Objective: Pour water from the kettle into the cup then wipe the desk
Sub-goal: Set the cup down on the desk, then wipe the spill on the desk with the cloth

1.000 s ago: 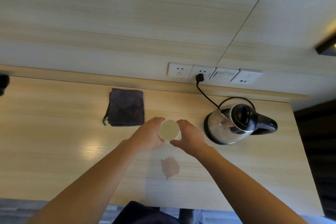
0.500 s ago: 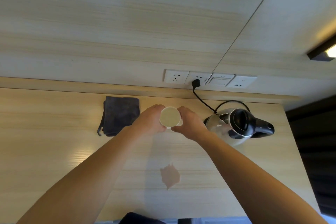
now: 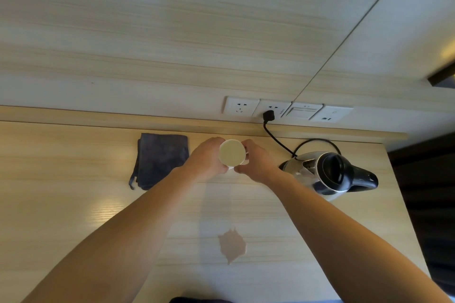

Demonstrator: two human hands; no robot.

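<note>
A white cup point(image 3: 231, 152) sits near the back of the wooden desk point(image 3: 61, 204), held from both sides. My left hand point(image 3: 207, 160) wraps its left side and my right hand point(image 3: 256, 161) grips its right side. A steel kettle point(image 3: 320, 174) with a black handle and open lid stands to the right of the cup. A folded dark grey cloth point(image 3: 161, 158) lies flat to the left of my left hand. A small puddle point(image 3: 232, 246) of spilled liquid lies on the desk nearer to me.
A black cord point(image 3: 277, 140) runs from the kettle to a plug in the wall sockets point(image 3: 270, 108) behind the desk. The desk's right edge point(image 3: 403, 204) drops off just past the kettle into a dark area.
Both hands have carried the cup away from me toward the back of the desk, farther from the puddle. The kettle and cloth stay where they were.
</note>
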